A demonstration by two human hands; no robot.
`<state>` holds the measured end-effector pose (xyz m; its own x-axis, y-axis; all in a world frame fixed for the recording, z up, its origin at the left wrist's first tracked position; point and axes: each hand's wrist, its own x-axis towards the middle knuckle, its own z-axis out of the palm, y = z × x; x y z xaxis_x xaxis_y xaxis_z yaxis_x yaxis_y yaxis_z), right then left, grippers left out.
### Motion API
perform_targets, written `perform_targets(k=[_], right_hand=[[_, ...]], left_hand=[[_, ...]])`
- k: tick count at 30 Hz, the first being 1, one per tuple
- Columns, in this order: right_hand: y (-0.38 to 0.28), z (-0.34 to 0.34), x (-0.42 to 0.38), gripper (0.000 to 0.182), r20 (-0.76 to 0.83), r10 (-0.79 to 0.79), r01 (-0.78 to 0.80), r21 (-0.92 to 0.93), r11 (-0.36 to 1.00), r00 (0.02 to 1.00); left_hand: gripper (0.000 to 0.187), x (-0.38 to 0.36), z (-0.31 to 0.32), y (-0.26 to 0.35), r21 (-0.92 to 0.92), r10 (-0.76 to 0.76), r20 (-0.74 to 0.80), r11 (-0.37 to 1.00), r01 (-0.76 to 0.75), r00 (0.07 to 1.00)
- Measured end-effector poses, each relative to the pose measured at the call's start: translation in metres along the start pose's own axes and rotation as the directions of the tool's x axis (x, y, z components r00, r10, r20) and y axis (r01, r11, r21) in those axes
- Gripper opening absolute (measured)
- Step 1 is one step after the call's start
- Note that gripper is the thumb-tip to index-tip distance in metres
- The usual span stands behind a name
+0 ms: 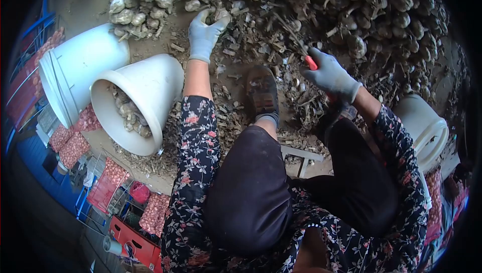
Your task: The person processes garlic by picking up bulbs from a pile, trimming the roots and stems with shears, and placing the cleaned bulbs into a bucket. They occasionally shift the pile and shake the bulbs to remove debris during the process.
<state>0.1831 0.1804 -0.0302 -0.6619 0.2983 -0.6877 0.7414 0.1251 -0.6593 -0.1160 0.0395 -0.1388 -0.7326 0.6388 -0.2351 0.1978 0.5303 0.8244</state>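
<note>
My left hand (207, 34), in a pale glove, reaches to the near edge of the garlic. Its thumb and fingers are spread in a C shape, right beside a garlic bulb (193, 5) and bits of dry stalk. My right hand (331, 74), also gloved, is wrapped round the red handle of a pair of shears (299, 44). The long, thin blades point up and to the left, over dry trimmings. A large heap of garlic with stalks (356, 22) lies beyond the shears, and a smaller pile of bulbs (140, 2) is at the upper left.
A white bucket (168, 79) lies tipped at the left with garlic inside, beside another white bucket (95, 52). One more bucket (427, 127) is at the right. Trimmings (228, 117) cover the ground round my shoe (262, 92). Filled net bags (108, 177) and a red crate (133, 245) are lower left.
</note>
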Motion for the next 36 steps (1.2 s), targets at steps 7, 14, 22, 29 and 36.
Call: perform_targets(k=[7, 14, 22, 29, 36], right_hand=[[0.004, 0.015, -0.003, 0.035, -0.033, -0.098, 0.086, -0.261, 0.961, 0.995], [0.016, 0.031, -0.007, 0.042, -0.042, -0.065, 0.056, -0.186, 0.981, 0.997], [0.005, 0.031, -0.015, 0.033, -0.113, -0.180, 0.180, -0.008, 0.984, 0.977], [0.009, 0.014, -0.052, 0.036, -0.092, -0.103, 0.091, -0.131, 0.987, 0.990], [0.001, 0.014, -0.052, 0.039, -0.167, -0.207, 0.090, -0.526, 0.846, 0.964]], left_hand=[[0.055, -0.029, 0.023, 0.030, 0.577, 0.241, 0.088, 0.779, -0.247, 0.966], [0.052, -0.060, 0.028, 0.082, 0.528, 0.128, 0.178, 0.825, -0.204, 0.976], [0.047, -0.074, 0.034, 0.091, 0.452, 0.110, 0.269, 0.863, -0.226, 0.957], [0.033, -0.096, 0.029, 0.110, -0.728, 0.069, 0.498, 0.574, 0.373, 0.864], [0.058, -0.106, 0.026, 0.123, -0.515, -0.019, 0.525, 0.789, 0.335, 0.851]])
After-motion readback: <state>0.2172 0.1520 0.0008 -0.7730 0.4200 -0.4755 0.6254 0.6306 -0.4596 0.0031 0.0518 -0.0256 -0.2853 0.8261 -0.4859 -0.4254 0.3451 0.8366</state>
